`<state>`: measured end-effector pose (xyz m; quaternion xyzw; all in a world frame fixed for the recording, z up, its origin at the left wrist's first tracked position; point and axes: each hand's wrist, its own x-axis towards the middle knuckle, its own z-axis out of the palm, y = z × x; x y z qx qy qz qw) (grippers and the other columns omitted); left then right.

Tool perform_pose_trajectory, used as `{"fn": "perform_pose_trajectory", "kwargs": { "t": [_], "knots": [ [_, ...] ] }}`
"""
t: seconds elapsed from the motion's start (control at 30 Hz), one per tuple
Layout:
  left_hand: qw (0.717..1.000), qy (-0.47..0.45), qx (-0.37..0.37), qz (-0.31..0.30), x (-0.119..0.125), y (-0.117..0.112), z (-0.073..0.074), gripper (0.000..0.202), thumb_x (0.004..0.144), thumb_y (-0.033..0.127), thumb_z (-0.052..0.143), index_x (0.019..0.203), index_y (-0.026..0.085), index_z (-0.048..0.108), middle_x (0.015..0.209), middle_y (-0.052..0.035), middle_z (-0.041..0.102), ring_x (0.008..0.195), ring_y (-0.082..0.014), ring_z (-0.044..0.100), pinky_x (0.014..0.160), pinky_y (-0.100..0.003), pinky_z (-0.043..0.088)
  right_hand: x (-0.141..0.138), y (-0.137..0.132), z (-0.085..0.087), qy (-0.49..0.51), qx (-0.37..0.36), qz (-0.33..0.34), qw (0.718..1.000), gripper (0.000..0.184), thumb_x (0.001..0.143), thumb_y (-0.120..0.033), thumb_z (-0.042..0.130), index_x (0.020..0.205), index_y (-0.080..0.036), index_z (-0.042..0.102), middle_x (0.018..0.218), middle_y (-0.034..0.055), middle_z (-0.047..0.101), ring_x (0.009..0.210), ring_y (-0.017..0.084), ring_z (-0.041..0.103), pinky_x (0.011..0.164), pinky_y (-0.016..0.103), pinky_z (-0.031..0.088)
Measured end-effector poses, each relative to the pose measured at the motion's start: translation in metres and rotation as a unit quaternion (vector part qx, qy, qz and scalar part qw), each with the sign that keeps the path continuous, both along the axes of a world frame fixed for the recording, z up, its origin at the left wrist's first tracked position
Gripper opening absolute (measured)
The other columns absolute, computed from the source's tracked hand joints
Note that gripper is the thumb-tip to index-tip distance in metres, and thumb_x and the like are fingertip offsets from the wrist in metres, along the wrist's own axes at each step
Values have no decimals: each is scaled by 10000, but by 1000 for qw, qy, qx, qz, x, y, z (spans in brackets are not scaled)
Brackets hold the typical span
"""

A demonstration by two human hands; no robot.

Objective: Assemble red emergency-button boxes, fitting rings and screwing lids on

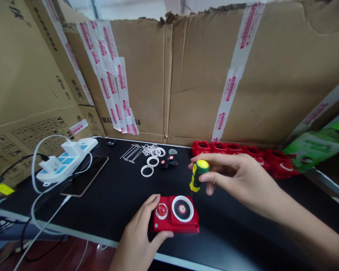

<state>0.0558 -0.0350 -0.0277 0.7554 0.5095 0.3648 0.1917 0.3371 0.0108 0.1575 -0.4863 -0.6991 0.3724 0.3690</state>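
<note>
Our right hand [237, 177] grips the green-and-yellow screwdriver [197, 175] upright at the far edge of the red plastic box [176, 223] clasped in our left hand [141, 229].

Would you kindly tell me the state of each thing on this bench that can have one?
Red device, flat, steadied by left hand.
Screwdriver, upright, held in right hand.
Phone, flat, screen dark.
Power strip, two chargers plugged in.
Red housings, lined up at the back.
</note>
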Motion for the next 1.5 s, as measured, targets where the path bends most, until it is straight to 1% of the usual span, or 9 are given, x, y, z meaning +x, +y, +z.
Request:
{"fn": "perform_pose_trajectory", "kwargs": {
  "t": [0.2,0.43,0.73,0.83,1.0,1.13,1.23,1.37,1.5],
  "knots": [
    [998,38,21,-51,-13,5,4,787,840,123,843,1521,333,511,1587,-90,639,1401,-317,679,1126,-468,630,13,1,3,-8,2,41,999,330,895,-426,876,1205,-321,838,1200,38,825,1106,263,758,986,369,608],
    [999,25,37,-12,-16,6,5,760,780,109,853,1453,331,579,1529,-66,690,1336,-316,727,1061,-452,671,5,21,8,49,-23,91,994,281,960,-404,815,1218,-294,812,1211,53,804,1123,239,746,1000,357,602],
    [994,-3,111,-18,-47,31,12,796,702,153,964,1401,307,616,1418,-76,761,1218,-299,791,1029,-363,679,-30,37,-43,227,31,48,972,292,1070,-371,665,1356,-328,705,1264,66,756,1211,229,720,1066,387,583],
    [995,-6,97,-23,-48,30,16,804,715,197,978,1420,322,613,1431,-73,753,1233,-304,784,1040,-365,674,-38,35,-46,251,27,51,966,268,1086,-368,635,1343,-323,698,1248,71,733,1155,226,724,1009,383,603],
    [993,-7,92,-75,-50,28,19,784,732,293,999,1418,345,623,1430,-58,756,1236,-299,784,1056,-339,662,-40,26,-31,226,-26,124,966,205,1108,-330,586,1277,-339,701,1204,52,645,1078,192,675,907,334,601],
    [993,-21,96,-66,-50,28,20,716,787,348,963,1418,332,625,1427,-69,756,1228,-306,788,1039,-339,672,-52,20,-38,272,38,21,961,171,1092,-329,614,1233,-368,702,1171,42,624,1039,198,644,894,352,587],
    [993,-17,106,-58,-49,28,19,719,802,344,951,1435,321,610,1438,-85,747,1235,-308,782,1043,-347,670,-69,19,-55,325,137,-81,932,136,1080,-285,627,1146,-372,707,1136,29,611,941,185,632,815,350,576],
    [991,18,104,-79,-50,28,17,781,758,283,973,1446,333,607,1451,-76,742,1260,-314,769,1065,-369,661,-83,19,-65,363,170,-63,914,188,1111,-262,524,1062,-351,682,1053,12,563,707,134,559,585,293,473],
    [992,37,92,-84,-50,29,14,822,723,242,980,1448,343,607,1467,-69,735,1275,-317,762,1069,-367,657,-76,28,-40,371,137,-33,918,84,1075,-354,562,1035,-313,624,728,-50,476,477,111,357,421,242,305]
  ]
}}
